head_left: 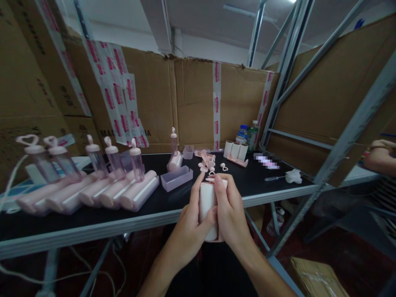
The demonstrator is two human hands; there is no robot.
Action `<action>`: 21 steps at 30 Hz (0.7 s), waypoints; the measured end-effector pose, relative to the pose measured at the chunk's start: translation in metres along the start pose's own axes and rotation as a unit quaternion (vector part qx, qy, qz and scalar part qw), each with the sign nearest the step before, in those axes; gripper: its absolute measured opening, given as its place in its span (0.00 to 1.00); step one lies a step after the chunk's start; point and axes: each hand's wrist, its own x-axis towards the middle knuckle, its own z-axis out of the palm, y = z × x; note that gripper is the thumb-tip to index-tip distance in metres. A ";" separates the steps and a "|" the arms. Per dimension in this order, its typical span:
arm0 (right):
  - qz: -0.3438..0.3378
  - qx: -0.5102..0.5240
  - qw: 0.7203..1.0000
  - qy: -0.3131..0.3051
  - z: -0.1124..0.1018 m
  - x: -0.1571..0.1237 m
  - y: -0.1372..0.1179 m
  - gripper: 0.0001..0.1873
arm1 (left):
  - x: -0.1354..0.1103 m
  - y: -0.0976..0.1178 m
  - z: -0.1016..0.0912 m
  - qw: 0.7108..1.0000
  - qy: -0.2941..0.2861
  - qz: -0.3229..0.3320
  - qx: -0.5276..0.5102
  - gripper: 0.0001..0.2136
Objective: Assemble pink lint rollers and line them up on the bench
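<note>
A white tube-shaped piece with a pink end part [207, 202] stands upright between my two hands, in front of the table edge. My left hand [190, 220] wraps its left side, the thumb pressed across the front. My right hand [233, 212] closes around the other side, with its thumb near the top. A thin pink piece sticks out at the top, partly hidden by my fingers. Just beyond lie several loose pink parts [204, 160], a small heart-shaped pink piece [224, 166] and a row of white tubes [236, 149] on a pink base.
At the left, several pink cylinders [137, 192] carry clear tubes with loop tops. A lilac tray [177, 179] sits mid-table. Bottles [252, 136], a small screwdriver-like tool [274, 178] and crumpled white tissue [293, 176] are to the right. A metal post [334, 144] and another person's arm [380, 156] are farther right.
</note>
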 end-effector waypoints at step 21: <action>0.009 0.106 0.988 -0.114 -0.011 0.004 0.008 0.24 | 0.007 -0.011 -0.008 0.989 0.112 0.045 -0.080 0.32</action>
